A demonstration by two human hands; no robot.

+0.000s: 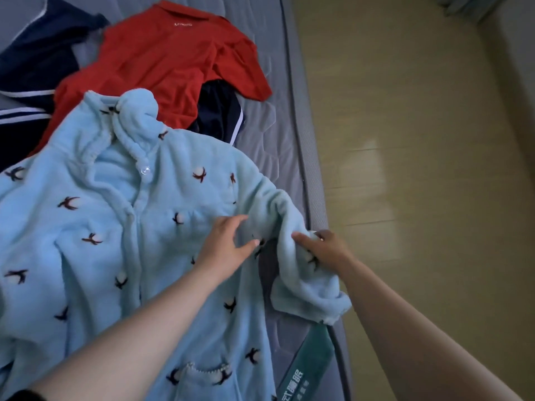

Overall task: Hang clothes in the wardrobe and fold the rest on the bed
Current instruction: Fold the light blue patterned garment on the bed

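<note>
Head | left hand (224, 245) flat on pajamas (98, 227) | right hand (328, 250) grips sleeve (302, 287) — red shirt (162, 62) beyond

Right hand (330, 250) pinches the blue pajama sleeve (304, 290).

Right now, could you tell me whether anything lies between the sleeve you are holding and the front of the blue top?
Only the left hand, flat on the blue top beside the sleeve the right hand grips. The red shirt lies beyond the collar.

blue fleece pyjama top (115, 227): front up, spread on bed (278, 134), one sleeve bunched | red polo shirt (162, 68): crumpled beyond it | navy white-striped garment (37, 56): partly beneath polo
</note>
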